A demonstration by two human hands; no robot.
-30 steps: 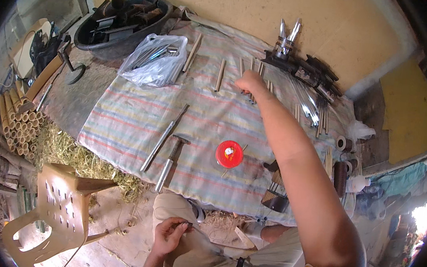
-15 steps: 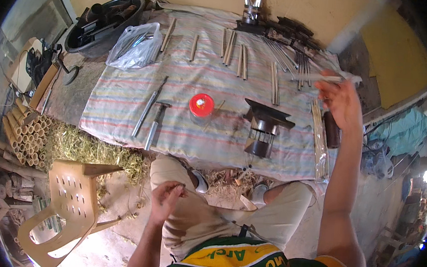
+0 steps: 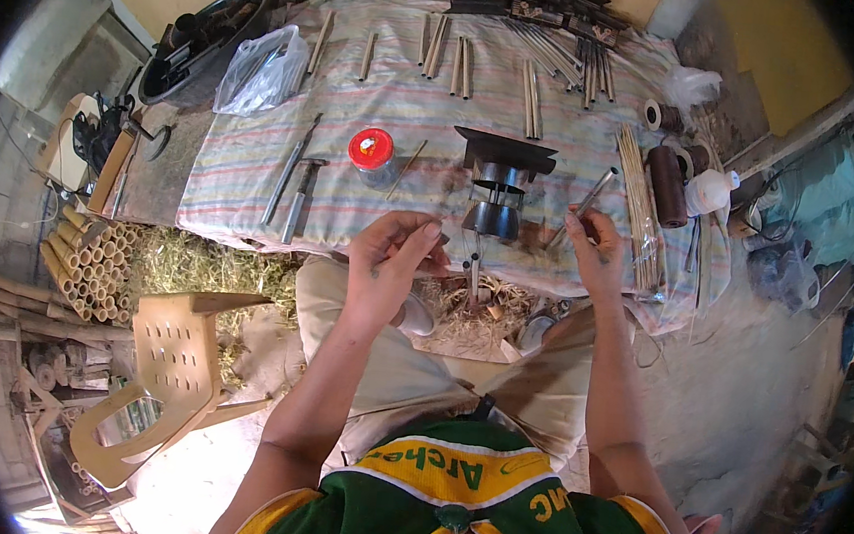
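Note:
My right hand (image 3: 596, 255) is closed round a slim silvery metal tube (image 3: 595, 192), tilted up and to the right, near the table's front edge. My left hand (image 3: 388, 254) hovers at the same edge, fingers pinched together; whatever is between them is too small to make out. Between my hands stands a dark roof-topped piece (image 3: 499, 182) with a rounded body and shiny rods, like a wind chime top. Thin cords with small dark ends (image 3: 472, 264) hang from it past the table edge. Left of it are a jar with a red lid (image 3: 371, 149) and a thin stick (image 3: 406, 170).
A hammer (image 3: 300, 202) and a long metal tool (image 3: 292, 171) lie at left. More metal tubes (image 3: 463, 67) are spread farther back. Thin sticks in plastic (image 3: 640, 214), a brown cylinder (image 3: 666, 187) and a white bottle (image 3: 711, 192) line the right side. A plastic chair (image 3: 174, 358) stands left.
My right hand has come from the far right of the table to its front edge with the tube. My left hand has risen from over my lap to the table edge. The view has shifted.

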